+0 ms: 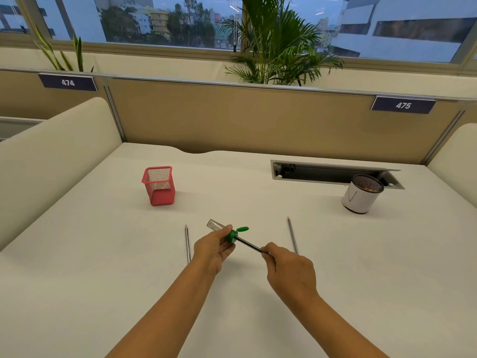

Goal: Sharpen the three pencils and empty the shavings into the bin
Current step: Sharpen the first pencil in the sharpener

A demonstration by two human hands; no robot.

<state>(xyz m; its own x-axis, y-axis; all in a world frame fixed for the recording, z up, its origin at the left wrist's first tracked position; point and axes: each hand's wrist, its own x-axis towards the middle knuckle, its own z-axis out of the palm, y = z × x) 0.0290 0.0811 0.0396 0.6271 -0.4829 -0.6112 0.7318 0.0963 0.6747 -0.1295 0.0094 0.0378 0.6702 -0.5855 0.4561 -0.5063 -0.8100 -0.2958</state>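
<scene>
My left hand (214,250) grips a sharpener (227,232) with a clear tube body and a green cap with a leaf tab. My right hand (289,272) pinches a dark pencil (250,245) whose tip end sits inside the green cap. Both are held just above the white desk (103,267). A second pencil (187,244) lies on the desk left of my left hand, tip pointing away. A third pencil (293,235) lies to the right of my hands. A round mesh bin (361,195) wrapped in white paper stands at the back right, with brownish bits inside.
A red mesh pencil cup (158,186) stands at the back left of the desk. An open cable tray (333,173) is set into the desk behind the bin. Beige partitions (232,117) close off the back and both sides.
</scene>
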